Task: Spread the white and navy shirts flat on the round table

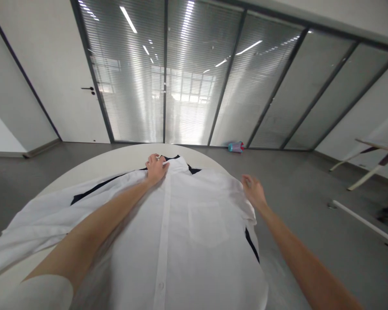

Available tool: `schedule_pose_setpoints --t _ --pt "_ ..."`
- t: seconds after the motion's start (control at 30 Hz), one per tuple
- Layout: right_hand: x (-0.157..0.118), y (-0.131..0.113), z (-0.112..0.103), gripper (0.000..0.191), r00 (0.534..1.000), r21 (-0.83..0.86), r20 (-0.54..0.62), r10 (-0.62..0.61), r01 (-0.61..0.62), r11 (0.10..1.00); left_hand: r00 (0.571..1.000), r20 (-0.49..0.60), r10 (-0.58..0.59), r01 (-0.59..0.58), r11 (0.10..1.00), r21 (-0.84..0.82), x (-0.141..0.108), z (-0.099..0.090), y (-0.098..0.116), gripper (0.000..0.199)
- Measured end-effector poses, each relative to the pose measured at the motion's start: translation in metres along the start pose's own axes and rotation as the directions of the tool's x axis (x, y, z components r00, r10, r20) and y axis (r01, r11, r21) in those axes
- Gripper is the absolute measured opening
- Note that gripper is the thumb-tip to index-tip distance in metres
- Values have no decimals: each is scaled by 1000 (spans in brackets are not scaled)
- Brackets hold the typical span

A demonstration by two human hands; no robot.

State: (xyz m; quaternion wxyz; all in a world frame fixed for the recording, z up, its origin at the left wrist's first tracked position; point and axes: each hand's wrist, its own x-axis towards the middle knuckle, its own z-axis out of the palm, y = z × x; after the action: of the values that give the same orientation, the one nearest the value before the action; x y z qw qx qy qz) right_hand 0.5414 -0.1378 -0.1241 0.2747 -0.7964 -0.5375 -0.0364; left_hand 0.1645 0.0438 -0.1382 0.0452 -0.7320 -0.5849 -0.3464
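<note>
A white button-up shirt lies front side up, its collar toward the far side of a round white table. My left hand is closed on the shirt's collar area, fingers bent over the cloth. Just off the shirt's right shoulder edge is my right hand, fingers loosely curled and apart, with nothing visible in it. Dark cloth shows beneath the shirt at the left sleeve, by the collar and along the right side. The left sleeve spreads across the table; the right sleeve hangs largely out of sight.
Beyond the table stands a glass partition with blinds and a white door on its left. A striped blue and red object lies on the grey floor. At the right are a table with pale legs and a white bar.
</note>
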Motion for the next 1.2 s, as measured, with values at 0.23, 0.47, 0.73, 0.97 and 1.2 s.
schedule_pose_setpoints --t 0.23,0.47,0.73,0.97,1.2 --pt "-73 -87 20 68 877 -156 312 -365 426 891 989 -88 116 -112 993 47 18 -8 16 25" --pt "-71 -94 21 76 876 -285 422 -233 372 883 983 158 97 -107 993 51 15 -10 15 47" --pt "-69 -96 19 75 873 -318 436 -216 374 871 942 332 37 -124 961 245 -38 -74 -59 84" --pt "-55 -97 28 76 845 -308 484 -226 406 860 930 360 77 -165 961 221 -55 -87 -107 63" --pt "-14 -119 60 75 863 -303 466 -193 361 882 930 352 102 -174 968 180 2 -54 -126 61"
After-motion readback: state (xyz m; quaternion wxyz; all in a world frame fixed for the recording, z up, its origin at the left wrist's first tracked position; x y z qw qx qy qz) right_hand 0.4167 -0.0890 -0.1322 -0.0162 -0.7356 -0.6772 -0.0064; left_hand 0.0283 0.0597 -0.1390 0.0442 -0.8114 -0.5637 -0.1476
